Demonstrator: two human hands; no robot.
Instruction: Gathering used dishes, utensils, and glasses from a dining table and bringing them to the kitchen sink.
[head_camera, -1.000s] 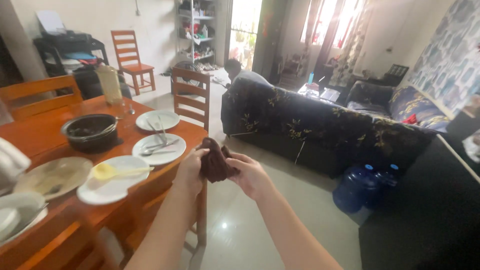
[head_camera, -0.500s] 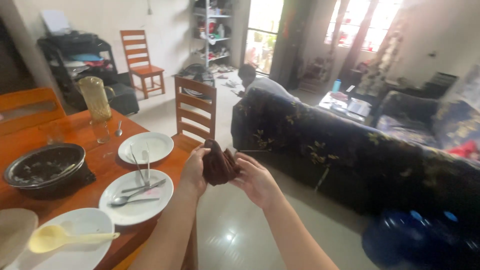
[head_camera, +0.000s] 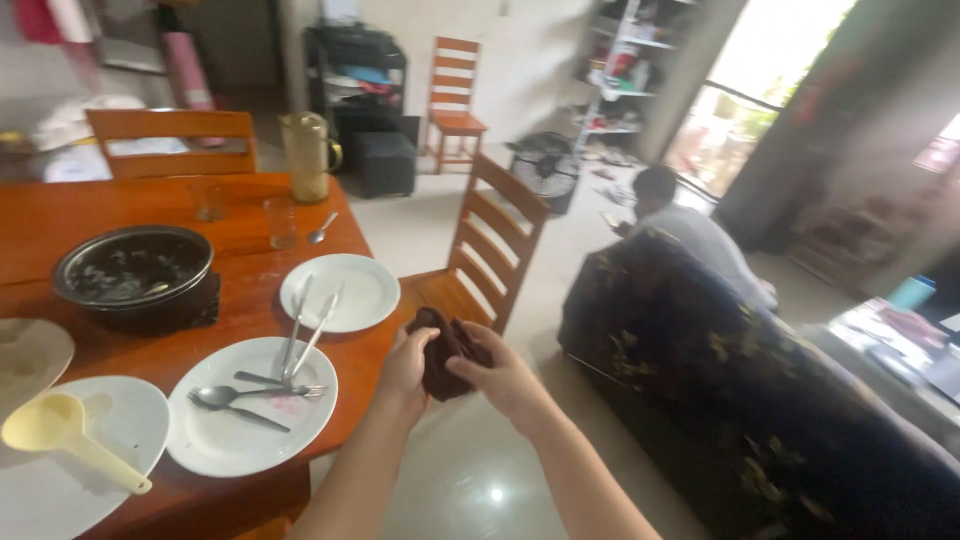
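While a dark brown cloth (head_camera: 445, 352) is gripped bunched between the left hand (head_camera: 405, 366) and right hand (head_camera: 497, 372), just off the table's (head_camera: 240, 240) near edge, nothing looks wiped; used plates (head_camera: 250, 418) and cutlery (head_camera: 255, 392) are left uncleared.

Before you: four plates (head_camera: 250, 425), one black pot (head_camera: 135, 272), two glasses (head_camera: 282, 222), one jug (head_camera: 306, 155), three wooden chairs (head_camera: 495, 240).

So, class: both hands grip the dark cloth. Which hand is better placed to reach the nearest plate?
Probably the left hand: it holds the cloth on the table side, nearest the plate.
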